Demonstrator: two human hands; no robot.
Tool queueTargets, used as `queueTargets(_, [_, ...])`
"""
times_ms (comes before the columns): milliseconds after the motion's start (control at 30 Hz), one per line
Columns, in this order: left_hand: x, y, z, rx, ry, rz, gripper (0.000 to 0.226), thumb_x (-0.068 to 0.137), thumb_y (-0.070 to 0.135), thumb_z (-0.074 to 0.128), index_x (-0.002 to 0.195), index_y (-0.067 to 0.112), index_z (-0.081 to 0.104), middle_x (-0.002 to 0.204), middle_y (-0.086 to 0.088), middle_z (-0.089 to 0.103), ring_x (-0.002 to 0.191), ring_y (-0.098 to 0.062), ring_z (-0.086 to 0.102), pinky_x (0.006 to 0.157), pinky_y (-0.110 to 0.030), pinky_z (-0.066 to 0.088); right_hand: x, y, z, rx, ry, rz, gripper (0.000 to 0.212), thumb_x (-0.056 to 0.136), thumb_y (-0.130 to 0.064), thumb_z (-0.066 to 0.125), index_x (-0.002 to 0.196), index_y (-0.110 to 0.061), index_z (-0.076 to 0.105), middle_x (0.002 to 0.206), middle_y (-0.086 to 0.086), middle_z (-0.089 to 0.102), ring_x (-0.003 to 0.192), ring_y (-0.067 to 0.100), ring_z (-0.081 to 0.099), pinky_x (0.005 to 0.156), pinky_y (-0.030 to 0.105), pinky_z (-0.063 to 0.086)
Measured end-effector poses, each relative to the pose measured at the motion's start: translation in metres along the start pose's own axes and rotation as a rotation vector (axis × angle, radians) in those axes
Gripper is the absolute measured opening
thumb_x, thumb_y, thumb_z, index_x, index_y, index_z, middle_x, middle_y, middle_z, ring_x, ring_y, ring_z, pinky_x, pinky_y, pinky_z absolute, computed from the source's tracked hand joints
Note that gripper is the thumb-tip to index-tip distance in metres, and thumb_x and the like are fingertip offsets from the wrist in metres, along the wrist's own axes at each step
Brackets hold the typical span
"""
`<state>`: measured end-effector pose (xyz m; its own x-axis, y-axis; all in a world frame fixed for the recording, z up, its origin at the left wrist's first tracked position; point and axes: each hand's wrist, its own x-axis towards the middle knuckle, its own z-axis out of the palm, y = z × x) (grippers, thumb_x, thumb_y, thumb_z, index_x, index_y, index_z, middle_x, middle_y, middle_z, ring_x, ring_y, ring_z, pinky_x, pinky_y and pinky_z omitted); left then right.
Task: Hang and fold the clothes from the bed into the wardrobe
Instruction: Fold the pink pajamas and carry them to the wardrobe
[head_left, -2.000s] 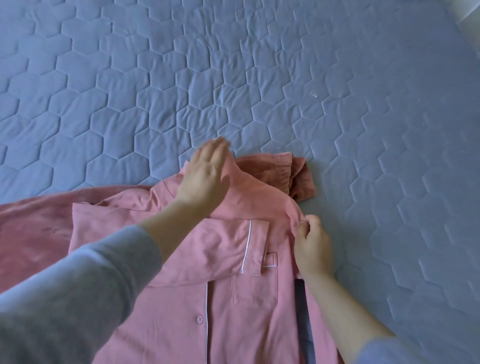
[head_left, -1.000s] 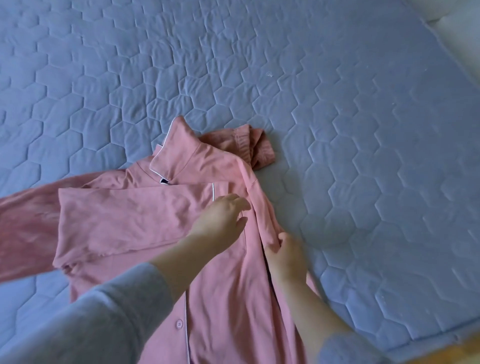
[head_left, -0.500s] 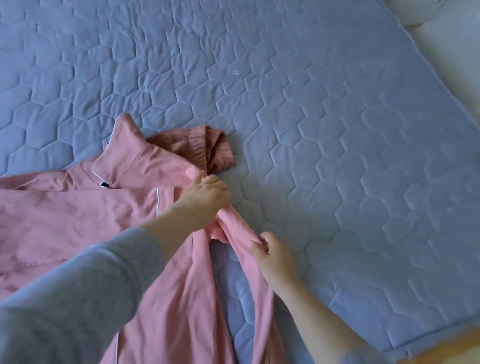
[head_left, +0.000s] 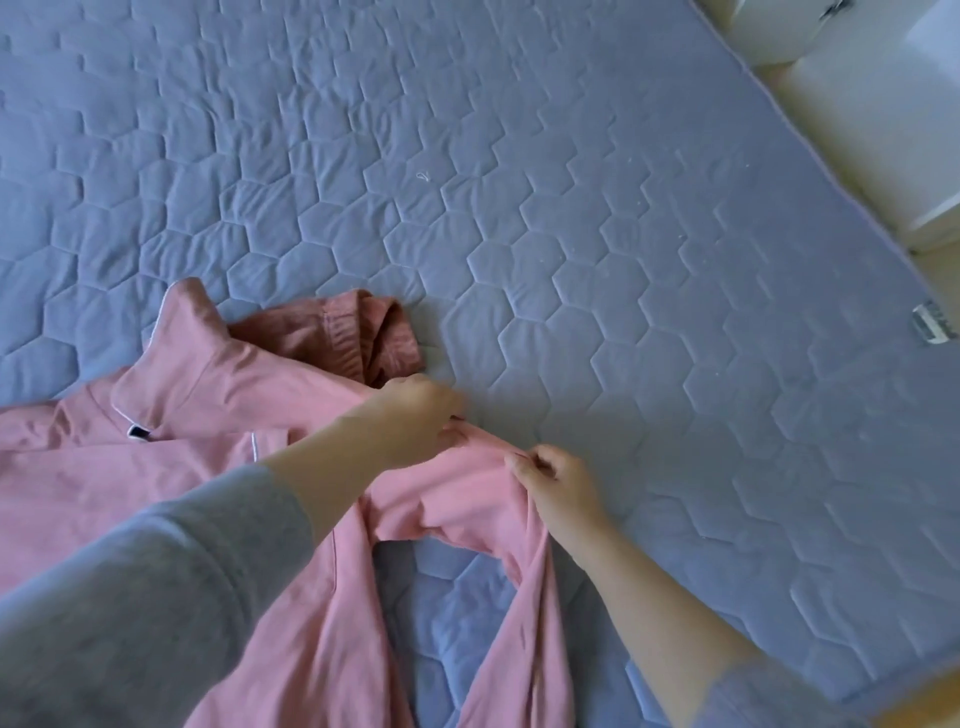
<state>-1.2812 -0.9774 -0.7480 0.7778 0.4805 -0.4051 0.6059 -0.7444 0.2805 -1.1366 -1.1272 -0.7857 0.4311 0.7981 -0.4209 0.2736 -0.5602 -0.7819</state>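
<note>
- The quilted mattress (head_left: 571, 208) gives us wide bare room ahead; its edge runs down the right.
- Our pink pajama shirt (head_left: 156, 493) lies lower left, soft, light, likely floppy.
- Left hand (head_left: 415, 421) and right hand (head_left: 558, 488) pinch its shoulder edge closed; we judge that seam the best hold.

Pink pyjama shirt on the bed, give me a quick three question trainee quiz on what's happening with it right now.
1. True or false: both hands grip the pink pyjama shirt.
2. Which lies just beyond the shirt's collar? A) a white towel B) a darker reddish-brown garment C) a hanger
3. What surface is the shirt on?

Key
1. True: the left hand and right hand both pinch the sleeve.
2. B, the darker reddish-brown garment.
3. The blue quilted bed cover.
</note>
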Motion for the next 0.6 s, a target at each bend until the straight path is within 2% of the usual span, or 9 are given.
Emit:
queueTargets(67, [0.012,0.003,-0.001,-0.075,0.041,-0.039,0.025,0.092,0.032,0.058,0.109,0.015,0.065,0.11,-0.004,0.063,0.106,-0.027,0.056,0.086,-0.033,0.044,0.011,0.0,-0.001,0.023,0.032,0.0,0.029,0.091,-0.021,0.064,0.066,-0.01,0.054,0.057,-0.007,0.048,0.059,0.011,0.043,0.059,0.027,0.034])
queueTargets(133, [0.02,0.002,-0.003,-0.133,0.062,-0.11,0.019,0.091,0.03,0.059,0.098,0.014,0.065,0.103,-0.006,0.064,0.101,-0.028,0.057,0.083,-0.035,0.046,0.017,0.0,-0.002,-0.018,0.042,-0.001,0.024,0.089,-0.021,0.064,0.068,-0.016,0.053,0.058,-0.01,0.05,0.058,0.01,0.046,0.055,0.022,0.034])
queueTargets(200, [0.027,0.0,-0.004,-0.149,0.074,-0.154,0.016,0.091,0.028,0.058,0.091,0.013,0.064,0.099,-0.006,0.063,0.099,-0.029,0.057,0.082,-0.039,0.046,0.019,0.003,-0.003,-0.161,-0.001,0.006,0.019,0.084,-0.019,0.062,0.07,-0.019,0.049,0.061,-0.009,0.052,0.063,0.016,0.05,0.059,0.027,0.033])
queueTargets(300, [0.038,0.003,-0.005,-0.157,0.091,-0.193,0.015,0.091,0.026,0.057,0.093,0.014,0.065,0.098,-0.006,0.062,0.099,-0.028,0.056,0.082,-0.039,0.047,0.022,0.011,-0.008,-0.329,-0.046,0.024,0.029,0.078,-0.012,0.059,0.062,-0.021,0.035,0.067,-0.005,0.049,0.067,0.022,0.044,0.062,0.03,0.03])
queueTargets(367, [0.043,0.007,-0.004,-0.155,0.085,-0.226,0.016,0.091,0.027,0.057,0.097,0.016,0.067,0.101,-0.004,0.061,0.101,-0.027,0.055,0.084,-0.038,0.047,0.027,0.018,-0.016,-0.339,-0.005,0.104,0.032,0.078,-0.011,0.059,0.061,-0.021,0.033,0.067,-0.003,0.049,0.069,0.024,0.043,0.062,0.03,0.03])
queueTargets(467, [0.048,0.007,0.0,-0.131,0.07,-0.275,0.016,0.092,0.029,0.056,0.099,0.017,0.064,0.104,-0.004,0.058,0.104,-0.028,0.054,0.085,-0.04,0.047,0.037,0.026,-0.032,-0.319,0.099,0.248,0.018,0.079,-0.011,0.057,0.067,-0.019,0.045,0.073,0.002,0.058,0.078,0.03,0.056,0.064,0.031,0.036])
queueTargets(600, [0.053,0.004,0.003,-0.121,0.11,-0.325,0.016,0.093,0.029,0.056,0.101,0.017,0.064,0.106,-0.005,0.058,0.106,-0.03,0.053,0.085,-0.042,0.047,0.049,0.031,-0.055,-0.316,0.168,0.276,0.005,0.079,-0.009,0.058,0.079,-0.013,0.061,0.088,0.011,0.069,0.089,0.033,0.062,0.07,0.034,0.043])
